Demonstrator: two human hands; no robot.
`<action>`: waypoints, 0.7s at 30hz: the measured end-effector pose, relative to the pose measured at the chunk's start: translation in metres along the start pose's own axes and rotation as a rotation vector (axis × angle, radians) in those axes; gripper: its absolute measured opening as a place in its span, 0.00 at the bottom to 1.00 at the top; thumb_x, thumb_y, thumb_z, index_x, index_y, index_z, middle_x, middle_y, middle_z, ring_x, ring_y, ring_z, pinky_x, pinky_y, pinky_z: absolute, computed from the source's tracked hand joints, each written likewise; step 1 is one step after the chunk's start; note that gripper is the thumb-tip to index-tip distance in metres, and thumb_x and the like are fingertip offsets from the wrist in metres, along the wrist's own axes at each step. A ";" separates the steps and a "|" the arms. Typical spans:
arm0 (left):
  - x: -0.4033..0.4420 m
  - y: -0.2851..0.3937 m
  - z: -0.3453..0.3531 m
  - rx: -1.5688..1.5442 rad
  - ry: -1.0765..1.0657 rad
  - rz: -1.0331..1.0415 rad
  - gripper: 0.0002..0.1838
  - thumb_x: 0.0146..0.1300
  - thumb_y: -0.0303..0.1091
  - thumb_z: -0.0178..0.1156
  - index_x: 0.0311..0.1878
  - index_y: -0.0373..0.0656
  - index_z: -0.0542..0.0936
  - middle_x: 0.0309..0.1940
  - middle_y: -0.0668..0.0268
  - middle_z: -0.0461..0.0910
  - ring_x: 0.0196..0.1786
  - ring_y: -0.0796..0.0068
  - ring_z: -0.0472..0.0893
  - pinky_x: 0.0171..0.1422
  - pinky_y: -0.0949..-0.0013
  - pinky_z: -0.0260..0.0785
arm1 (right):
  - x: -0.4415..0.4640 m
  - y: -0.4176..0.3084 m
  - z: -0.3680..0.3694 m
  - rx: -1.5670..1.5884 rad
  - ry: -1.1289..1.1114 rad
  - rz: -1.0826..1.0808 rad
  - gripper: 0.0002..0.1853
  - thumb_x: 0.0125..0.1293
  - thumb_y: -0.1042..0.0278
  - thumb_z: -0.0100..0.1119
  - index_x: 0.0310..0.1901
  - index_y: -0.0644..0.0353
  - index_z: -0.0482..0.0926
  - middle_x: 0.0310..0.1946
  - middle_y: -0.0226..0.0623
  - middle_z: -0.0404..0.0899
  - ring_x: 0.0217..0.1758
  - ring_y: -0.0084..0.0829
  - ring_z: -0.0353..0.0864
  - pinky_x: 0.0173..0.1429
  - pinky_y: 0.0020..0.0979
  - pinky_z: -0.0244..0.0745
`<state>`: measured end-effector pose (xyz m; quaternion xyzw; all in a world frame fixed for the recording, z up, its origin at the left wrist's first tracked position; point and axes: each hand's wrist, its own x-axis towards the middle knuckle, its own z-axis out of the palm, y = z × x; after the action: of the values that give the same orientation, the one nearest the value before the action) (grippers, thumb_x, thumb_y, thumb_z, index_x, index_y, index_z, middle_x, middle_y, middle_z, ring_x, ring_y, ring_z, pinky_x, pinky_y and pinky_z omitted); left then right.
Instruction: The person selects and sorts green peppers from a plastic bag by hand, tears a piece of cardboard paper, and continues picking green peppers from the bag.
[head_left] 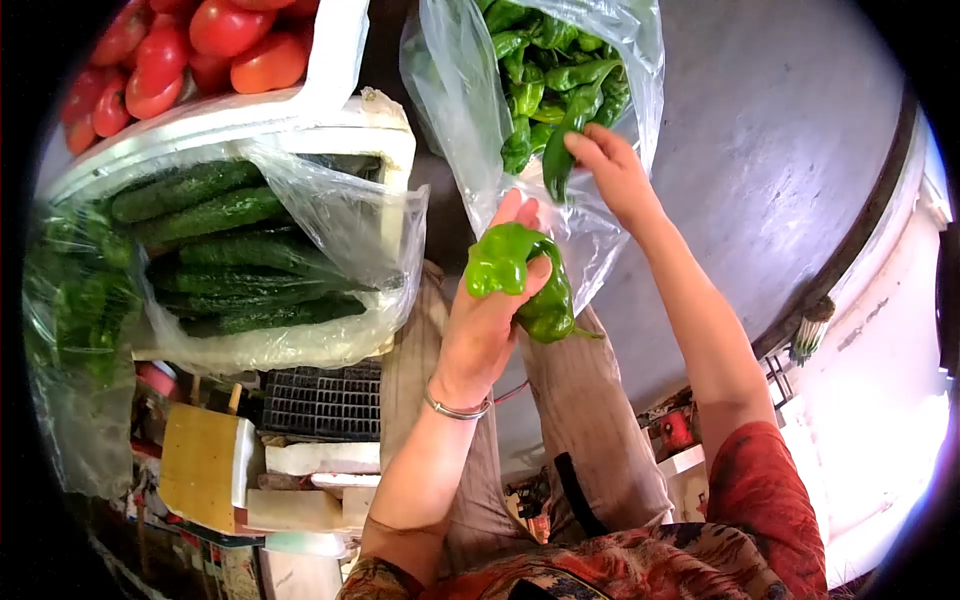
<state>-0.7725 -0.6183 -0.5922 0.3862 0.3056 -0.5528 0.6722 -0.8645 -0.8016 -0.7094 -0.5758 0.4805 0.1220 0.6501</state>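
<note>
Left-hand grip point(482, 322): two glossy green peppers point(550, 308) are held across the palm;
Right-hand grip point(612, 178): a darker pepper point(558, 165) is pinched over a clear bag point(452, 95);
Clear bag: loose peppers point(545, 75) are contained;
White box point(398, 150): cucumbers point(212, 213) are partly covered by plastic film point(335, 215);
Upper left: red tomatoes point(228, 28) are piled.

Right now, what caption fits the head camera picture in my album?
Pepper time: left hand and right hand both hold green peppers near an open plastic bag of more.
</note>
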 end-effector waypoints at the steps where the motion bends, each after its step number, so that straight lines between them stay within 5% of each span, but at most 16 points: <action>1: 0.001 -0.002 -0.001 0.072 -0.001 0.054 0.38 0.65 0.26 0.61 0.75 0.38 0.55 0.68 0.64 0.66 0.64 0.75 0.71 0.66 0.69 0.66 | -0.022 -0.027 0.002 -0.039 -0.104 0.009 0.19 0.70 0.57 0.58 0.48 0.69 0.79 0.40 0.32 0.79 0.47 0.24 0.76 0.54 0.29 0.72; 3: 0.000 0.004 -0.002 0.109 -0.029 0.059 0.41 0.63 0.24 0.61 0.77 0.40 0.52 0.71 0.64 0.62 0.66 0.76 0.68 0.68 0.70 0.63 | -0.046 -0.069 -0.001 -0.328 -0.396 0.075 0.18 0.73 0.59 0.54 0.53 0.68 0.78 0.45 0.32 0.80 0.50 0.23 0.76 0.57 0.29 0.72; 5: -0.002 0.008 -0.006 0.091 -0.180 -0.033 0.44 0.60 0.23 0.64 0.77 0.42 0.53 0.70 0.64 0.63 0.66 0.76 0.68 0.69 0.69 0.62 | -0.071 -0.074 0.009 -0.144 -0.546 -0.030 0.20 0.72 0.58 0.56 0.56 0.66 0.78 0.44 0.35 0.84 0.36 0.22 0.80 0.43 0.29 0.78; 8: -0.001 0.007 -0.009 0.091 -0.135 0.060 0.43 0.54 0.24 0.68 0.73 0.43 0.58 0.64 0.65 0.70 0.61 0.73 0.73 0.65 0.68 0.66 | -0.067 -0.086 0.015 -0.015 -0.558 0.086 0.17 0.73 0.60 0.56 0.53 0.65 0.79 0.41 0.36 0.84 0.31 0.21 0.80 0.35 0.27 0.78; 9: 0.002 0.009 -0.009 0.084 -0.116 0.059 0.43 0.53 0.24 0.70 0.72 0.44 0.60 0.61 0.65 0.72 0.59 0.72 0.75 0.64 0.68 0.67 | -0.051 -0.088 0.014 -0.025 -0.471 0.246 0.16 0.70 0.62 0.58 0.52 0.65 0.80 0.38 0.35 0.85 0.31 0.23 0.81 0.34 0.27 0.78; 13: -0.005 0.020 -0.006 0.033 -0.064 0.008 0.36 0.51 0.26 0.71 0.63 0.43 0.66 0.51 0.59 0.79 0.51 0.68 0.79 0.59 0.66 0.70 | 0.017 -0.029 0.026 -0.070 0.082 0.211 0.24 0.63 0.61 0.65 0.56 0.67 0.77 0.43 0.39 0.82 0.44 0.26 0.80 0.47 0.27 0.77; 17: -0.007 0.016 -0.010 0.039 -0.122 -0.056 0.34 0.52 0.26 0.72 0.62 0.44 0.67 0.50 0.60 0.79 0.50 0.72 0.79 0.56 0.68 0.71 | 0.057 0.033 0.060 -0.366 0.104 0.361 0.31 0.58 0.59 0.69 0.59 0.70 0.74 0.46 0.42 0.81 0.49 0.31 0.79 0.54 0.29 0.75; 19: -0.006 0.014 -0.012 0.033 -0.113 -0.056 0.34 0.52 0.25 0.72 0.61 0.44 0.68 0.49 0.60 0.79 0.50 0.73 0.79 0.56 0.70 0.70 | 0.066 0.064 0.064 -0.359 0.191 0.162 0.34 0.51 0.53 0.71 0.55 0.69 0.77 0.49 0.48 0.82 0.49 0.36 0.81 0.55 0.36 0.76; 21: -0.006 0.015 -0.013 0.104 -0.116 -0.011 0.30 0.57 0.26 0.65 0.63 0.43 0.67 0.55 0.53 0.77 0.56 0.63 0.78 0.59 0.67 0.70 | 0.052 0.048 0.059 -0.376 0.185 0.173 0.34 0.51 0.56 0.72 0.56 0.69 0.75 0.48 0.48 0.82 0.51 0.35 0.81 0.55 0.33 0.75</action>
<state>-0.7590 -0.6030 -0.5913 0.3865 0.2390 -0.5929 0.6648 -0.8435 -0.7563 -0.7873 -0.6521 0.5547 0.2115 0.4716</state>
